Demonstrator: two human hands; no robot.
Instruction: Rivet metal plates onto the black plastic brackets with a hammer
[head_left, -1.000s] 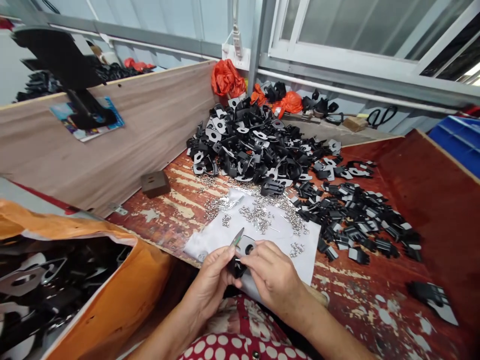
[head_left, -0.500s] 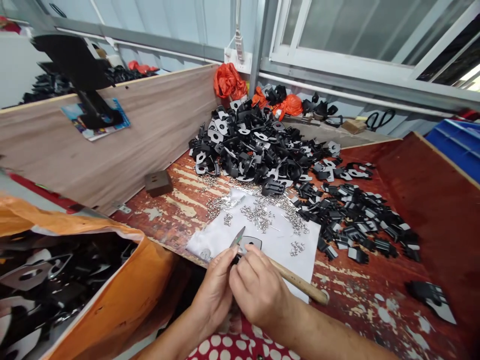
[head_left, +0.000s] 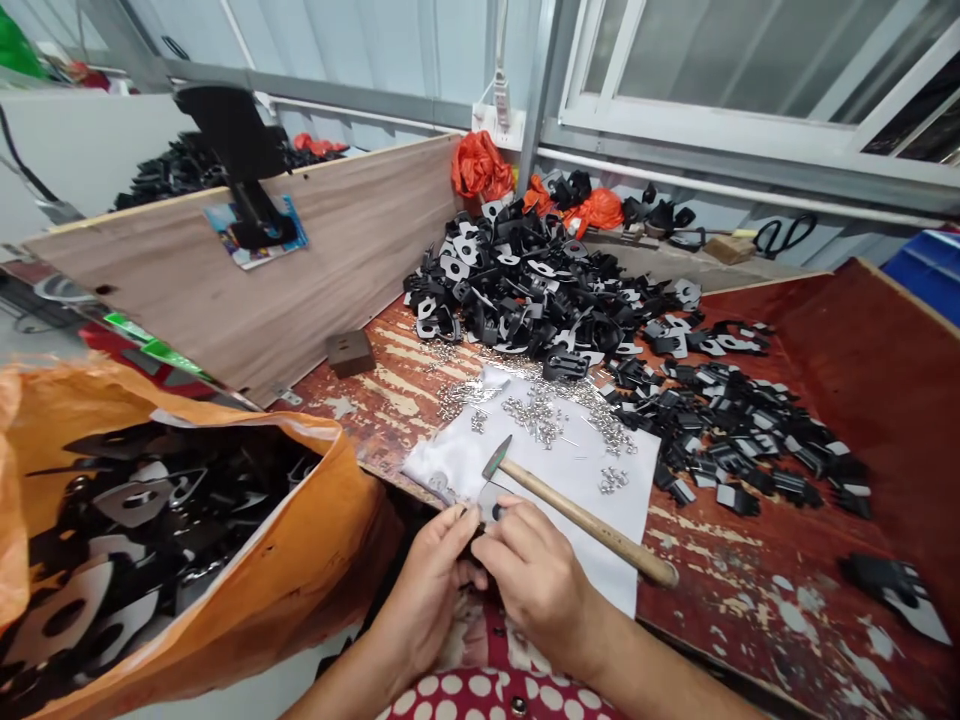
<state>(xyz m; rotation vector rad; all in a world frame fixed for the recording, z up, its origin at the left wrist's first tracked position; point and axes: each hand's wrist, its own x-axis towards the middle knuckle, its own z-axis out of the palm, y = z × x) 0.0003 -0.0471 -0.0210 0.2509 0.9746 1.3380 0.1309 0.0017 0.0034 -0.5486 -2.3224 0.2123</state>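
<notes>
The small black part with a flat grey plate [head_left: 489, 494] sits between the fingertips of your bare left hand [head_left: 436, 566] and bare right hand [head_left: 541, 572], both pinching it near the white sheet's [head_left: 611, 510] front edge. Your forearms converge, fingers curled, hiding most of its black body; the grey plate projects beyond.

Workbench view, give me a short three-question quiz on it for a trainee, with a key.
1. True or false: the head of the hammer lies over the white sheet.
2. Fill in: the open sack at the left of the table is ____ in colour.
3. Both hands are at the grey-and-black part. Which one is nearer the hammer's handle?

Key: 1. True. 2. Orange. 3. The right hand.
</notes>
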